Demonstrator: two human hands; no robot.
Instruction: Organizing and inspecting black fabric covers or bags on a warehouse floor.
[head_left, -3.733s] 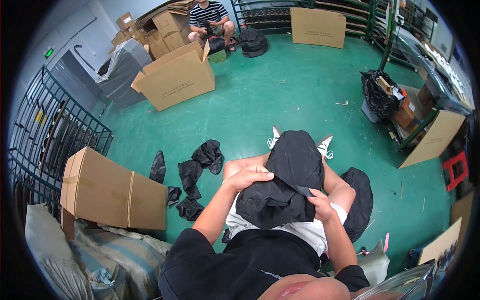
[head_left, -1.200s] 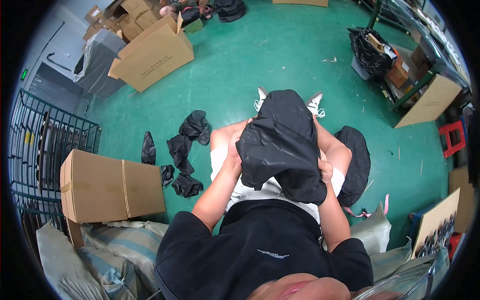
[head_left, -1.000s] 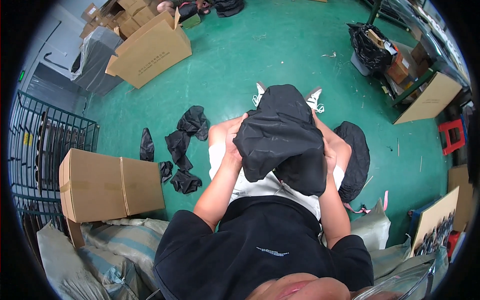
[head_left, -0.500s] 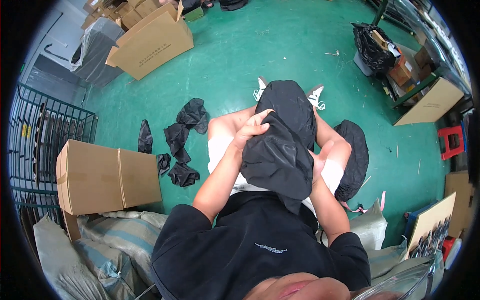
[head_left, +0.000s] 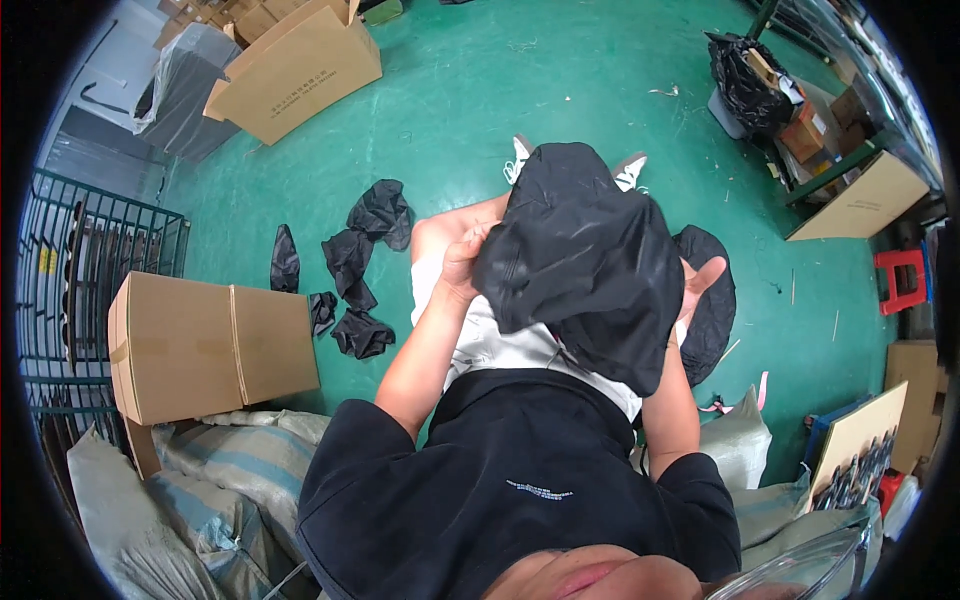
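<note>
Shifted rightward, black garment [head_left: 585,260] stays pinched by left hand [head_left: 462,262] fingers; right hand [head_left: 697,285] fingers spread.

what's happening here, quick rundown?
A seated person is handling a black garment over their lap. The left hand grips its left edge; the right hand is open against its right side, fingers spread. More black pieces lie on the green floor beside a cardboard box.

Bright even light, sharp centre, bent dark rim.
</note>
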